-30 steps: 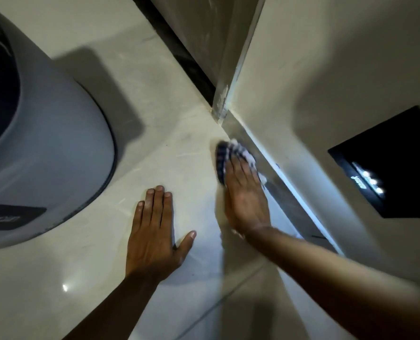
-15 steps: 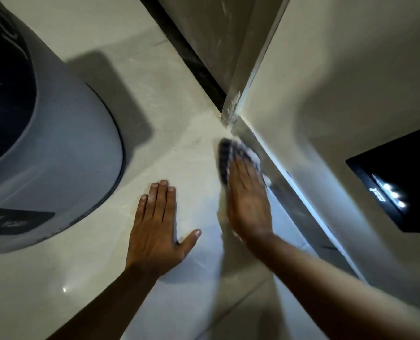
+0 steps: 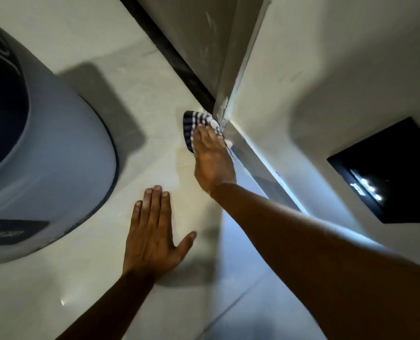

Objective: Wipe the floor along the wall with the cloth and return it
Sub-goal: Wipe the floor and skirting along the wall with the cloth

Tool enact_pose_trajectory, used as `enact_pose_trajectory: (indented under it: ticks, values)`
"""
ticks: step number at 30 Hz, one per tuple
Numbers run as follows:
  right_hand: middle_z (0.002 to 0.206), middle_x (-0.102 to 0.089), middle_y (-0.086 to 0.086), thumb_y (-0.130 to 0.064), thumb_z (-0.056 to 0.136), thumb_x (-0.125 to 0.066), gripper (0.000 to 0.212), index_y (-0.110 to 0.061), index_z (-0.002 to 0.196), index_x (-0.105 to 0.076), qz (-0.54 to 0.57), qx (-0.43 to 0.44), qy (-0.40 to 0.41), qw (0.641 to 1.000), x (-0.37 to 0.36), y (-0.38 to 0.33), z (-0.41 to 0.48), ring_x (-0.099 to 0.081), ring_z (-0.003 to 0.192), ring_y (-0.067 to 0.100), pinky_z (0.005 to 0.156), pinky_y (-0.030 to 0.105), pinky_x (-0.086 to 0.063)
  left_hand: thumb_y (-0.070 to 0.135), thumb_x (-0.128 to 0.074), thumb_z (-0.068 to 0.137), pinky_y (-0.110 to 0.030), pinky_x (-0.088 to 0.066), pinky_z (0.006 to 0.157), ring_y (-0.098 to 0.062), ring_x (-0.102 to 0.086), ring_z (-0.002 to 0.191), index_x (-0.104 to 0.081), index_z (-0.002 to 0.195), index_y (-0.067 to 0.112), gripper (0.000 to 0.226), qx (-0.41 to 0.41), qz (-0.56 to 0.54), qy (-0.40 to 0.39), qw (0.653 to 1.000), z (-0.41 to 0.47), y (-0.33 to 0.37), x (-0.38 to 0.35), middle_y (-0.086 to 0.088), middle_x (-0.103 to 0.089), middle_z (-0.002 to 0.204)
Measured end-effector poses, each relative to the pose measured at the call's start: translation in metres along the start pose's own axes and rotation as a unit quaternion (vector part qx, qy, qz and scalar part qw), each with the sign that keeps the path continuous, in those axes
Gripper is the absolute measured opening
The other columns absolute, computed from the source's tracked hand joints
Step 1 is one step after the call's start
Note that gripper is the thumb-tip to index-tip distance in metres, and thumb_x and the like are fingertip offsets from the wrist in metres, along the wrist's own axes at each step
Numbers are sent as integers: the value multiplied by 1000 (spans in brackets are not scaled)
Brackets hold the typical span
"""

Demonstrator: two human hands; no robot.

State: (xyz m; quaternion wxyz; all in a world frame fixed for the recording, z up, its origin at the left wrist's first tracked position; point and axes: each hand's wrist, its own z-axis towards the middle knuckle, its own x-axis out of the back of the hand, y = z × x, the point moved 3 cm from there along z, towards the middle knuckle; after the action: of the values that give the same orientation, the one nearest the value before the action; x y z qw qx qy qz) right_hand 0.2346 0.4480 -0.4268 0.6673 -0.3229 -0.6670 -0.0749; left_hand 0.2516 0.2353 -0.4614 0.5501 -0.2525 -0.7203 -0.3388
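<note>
A dark blue and white striped cloth (image 3: 196,121) lies flat on the pale glossy floor (image 3: 140,99), right at the foot of the wall's corner edge (image 3: 224,111). My right hand (image 3: 211,158) presses down on the cloth with fingers together, palm covering most of it, arm stretched forward along the shiny skirting (image 3: 258,165). My left hand (image 3: 152,234) rests flat on the floor nearer to me, fingers straight, thumb spread, holding nothing.
A large rounded white and dark blue appliance (image 3: 44,173) stands on the floor at the left. The white wall (image 3: 326,69) rises at the right with a black panel with small lights (image 3: 385,173). A dark strip (image 3: 179,65) runs along the far wall's base.
My right hand has slid the cloth forward along the skirting, up to the wall's corner edge. My left hand has stayed planted on the floor.
</note>
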Motion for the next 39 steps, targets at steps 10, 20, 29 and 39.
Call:
enact_pose_trajectory:
  ticks: [10,20,29,39]
  values:
    - [153,-38,16,-25,97,-26,55,0,145,-38,-53,-124,-92,987,34,133,-338,-38,141,38,114,49,-27,75,-40,87,-49,-7,129,-32,-1,159,-9,160,3,107,-36,-20,-4,999,-16,26,-2,-18,-7,171]
    - [159,-29,14,-28,99,-36,58,-8,152,-21,-88,-49,-34,994,7,110,-234,-21,149,27,124,45,-16,79,-30,86,-49,-4,129,-33,0,159,-3,160,6,107,-58,47,-8,997,-29,45,-14,-18,-4,171]
    - [160,-29,11,-30,100,-31,57,-10,153,-22,-55,-54,-51,996,20,122,-253,-24,149,25,123,43,-17,78,-32,87,-51,-9,129,-34,-3,159,-8,160,4,106,-55,29,-14,998,-27,47,-8,-19,-7,171]
    - [160,-25,3,-19,94,-38,65,-17,154,-14,-37,-105,-54,992,23,120,-280,-26,147,26,123,40,-16,75,-36,89,-53,-14,128,-36,-6,159,-10,159,2,105,-46,18,-13,999,-26,49,-5,-20,-11,170]
